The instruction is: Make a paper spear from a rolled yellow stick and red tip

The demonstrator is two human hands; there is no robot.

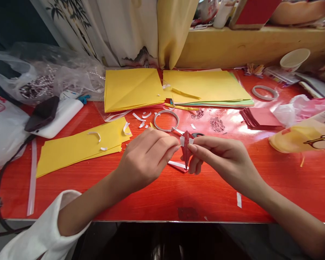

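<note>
- Right hand (219,153): thumb and fingers closed in a pinch on the folded red paper piece (186,150); remaining fingers curled.
- Left hand (146,155): fingers bent and drawn together; thumb and fingertips pinch the white tab (182,140) at the piece's left edge.
- Folded red paper piece: held between the two hands, above the table, pointed end downward.
- Below it: a second red paper piece (182,168) with a white strip (176,165) along it, lying on the table and partly covered.
- Just beyond the hands: a tape roll (155,121) lying flat, white paper scraps (138,117) to its left, and a black handle loop (197,135), partly hidden by the right hand.
- Table (151,206): red, wood-grained, glossy.
- Left side of table: yellow paper strips (70,150), a white case (62,119) with a black device (42,115) on it, and a clear plastic bag (70,77) containing beads.
- Far side: two stacks of sheets, yellow on top, side by side.
- Right side: a stack of small red sheets (262,118), a second ring-shaped roll (254,92), a white cup (295,60).
- Behind the table: a light curtain (127,32) and a yellow ledge (246,47) carrying assorted items.
</note>
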